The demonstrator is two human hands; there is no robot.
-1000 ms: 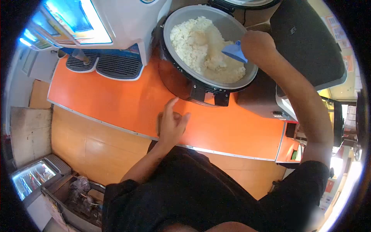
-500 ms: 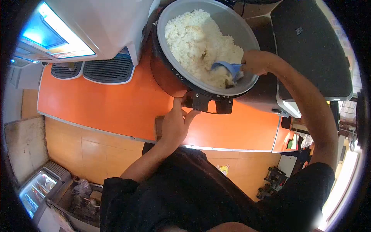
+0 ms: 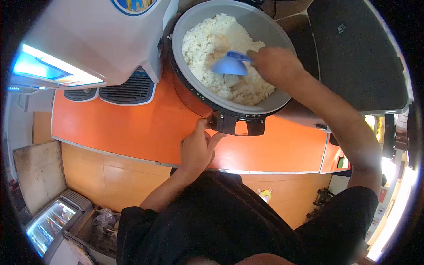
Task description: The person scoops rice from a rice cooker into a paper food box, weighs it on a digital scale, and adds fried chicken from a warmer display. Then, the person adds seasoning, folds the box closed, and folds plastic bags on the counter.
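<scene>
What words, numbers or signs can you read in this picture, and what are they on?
None can be read clearly.
Dark panel: one small pale mark, too small to read.
White machine: its lit panel is too glary; the round picture at the top edge is cut off, with no readable words.
Blue scoop and rice cooker: no lettering that I can see.

The right grip (image 3: 276,66) holds a blue scoop (image 3: 229,67) over rice (image 3: 202,48); the left grip (image 3: 197,148) touches the cooker (image 3: 274,39).
</scene>
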